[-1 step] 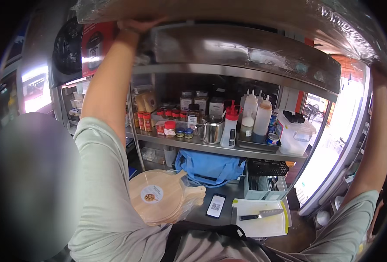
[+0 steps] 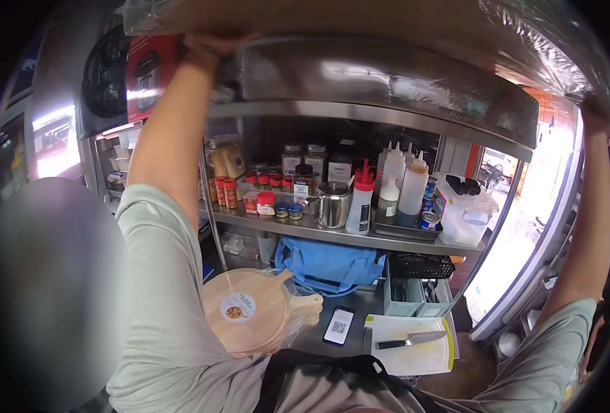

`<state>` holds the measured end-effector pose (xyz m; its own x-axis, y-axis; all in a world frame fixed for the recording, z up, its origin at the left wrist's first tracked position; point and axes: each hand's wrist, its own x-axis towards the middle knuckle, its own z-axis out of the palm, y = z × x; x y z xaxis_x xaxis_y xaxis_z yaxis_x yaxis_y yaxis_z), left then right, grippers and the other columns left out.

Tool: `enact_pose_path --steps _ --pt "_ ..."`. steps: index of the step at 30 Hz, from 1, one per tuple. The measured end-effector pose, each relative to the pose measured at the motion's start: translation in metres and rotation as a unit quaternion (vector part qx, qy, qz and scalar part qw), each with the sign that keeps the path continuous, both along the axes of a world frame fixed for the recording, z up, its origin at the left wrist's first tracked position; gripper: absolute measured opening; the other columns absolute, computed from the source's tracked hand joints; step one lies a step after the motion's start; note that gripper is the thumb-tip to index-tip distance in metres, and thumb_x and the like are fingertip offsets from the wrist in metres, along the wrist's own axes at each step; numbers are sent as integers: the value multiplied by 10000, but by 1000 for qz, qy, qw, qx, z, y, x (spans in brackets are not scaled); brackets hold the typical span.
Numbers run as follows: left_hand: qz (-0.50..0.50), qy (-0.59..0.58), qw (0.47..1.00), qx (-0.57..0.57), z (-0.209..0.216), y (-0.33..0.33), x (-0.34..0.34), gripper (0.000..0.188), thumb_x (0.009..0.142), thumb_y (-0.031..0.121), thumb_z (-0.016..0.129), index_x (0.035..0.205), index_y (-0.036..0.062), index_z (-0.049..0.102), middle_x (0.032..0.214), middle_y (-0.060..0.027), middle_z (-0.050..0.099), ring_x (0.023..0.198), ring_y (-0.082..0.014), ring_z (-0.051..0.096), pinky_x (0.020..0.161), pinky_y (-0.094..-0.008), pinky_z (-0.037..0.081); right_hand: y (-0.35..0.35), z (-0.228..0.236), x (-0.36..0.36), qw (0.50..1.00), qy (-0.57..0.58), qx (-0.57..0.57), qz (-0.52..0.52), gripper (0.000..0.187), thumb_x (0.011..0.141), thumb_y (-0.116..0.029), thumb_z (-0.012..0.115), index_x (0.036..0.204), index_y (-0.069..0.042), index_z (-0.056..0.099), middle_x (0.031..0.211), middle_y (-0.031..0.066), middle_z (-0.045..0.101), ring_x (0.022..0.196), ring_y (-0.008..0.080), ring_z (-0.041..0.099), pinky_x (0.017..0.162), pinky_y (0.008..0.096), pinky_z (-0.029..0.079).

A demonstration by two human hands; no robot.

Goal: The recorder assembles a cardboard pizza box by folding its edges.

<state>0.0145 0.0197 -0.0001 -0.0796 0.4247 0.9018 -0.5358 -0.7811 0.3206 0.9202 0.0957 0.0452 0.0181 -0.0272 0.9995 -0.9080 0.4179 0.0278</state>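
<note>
Both my arms are raised to a large, flat brownish package [image 2: 387,19] wrapped in clear plastic, which spans the top of the view. My left hand [image 2: 219,45] is at its left underside, fingers stretched along the lower edge and partly in shadow. My right hand [image 2: 600,118] grips the far right end, its fingers mostly hidden by the plastic. Just below the package, a long dark metal pan or tray [image 2: 381,72] rests on the upper steel shelf [image 2: 367,111]. Beside my left forearm is a red box [image 2: 146,72] with an appliance pictured on it.
The middle shelf holds spice jars [image 2: 265,204], a steel pot [image 2: 332,208], squeeze bottles [image 2: 412,189] and a lidded plastic tub [image 2: 463,213]. On the counter are wrapped wooden boards [image 2: 250,303], a blue bag [image 2: 332,265], a phone [image 2: 339,326] and a knife [image 2: 412,339] on a cutting board [image 2: 415,359].
</note>
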Motion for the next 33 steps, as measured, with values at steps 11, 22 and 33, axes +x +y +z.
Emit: enact_pose_path --steps 11,22,33 --pt "43 44 997 49 3 54 -61 537 989 375 373 1399 37 456 1375 -129 532 1286 -296 461 1078 -457 381 88 -43 -104 418 189 -444 -770 849 871 -578 597 1462 -17 358 1527 260 308 1416 374 307 1124 460 300" --pt "837 -47 413 356 -50 -24 74 887 828 756 517 1494 185 392 1583 -197 245 1462 -391 203 1148 -612 137 14 -61 -221 475 271 109 -830 559 968 -357 555 1468 -162 400 1570 208 251 1435 422 247 1133 590 239" --pt "870 71 404 273 -22 81 51 727 821 773 484 1456 426 409 1602 -102 254 1442 -420 251 1031 -794 81 71 -50 -225 111 -15 185 -976 492 994 -484 416 1431 -263 467 1597 168 201 1441 505 136 1137 649 161"
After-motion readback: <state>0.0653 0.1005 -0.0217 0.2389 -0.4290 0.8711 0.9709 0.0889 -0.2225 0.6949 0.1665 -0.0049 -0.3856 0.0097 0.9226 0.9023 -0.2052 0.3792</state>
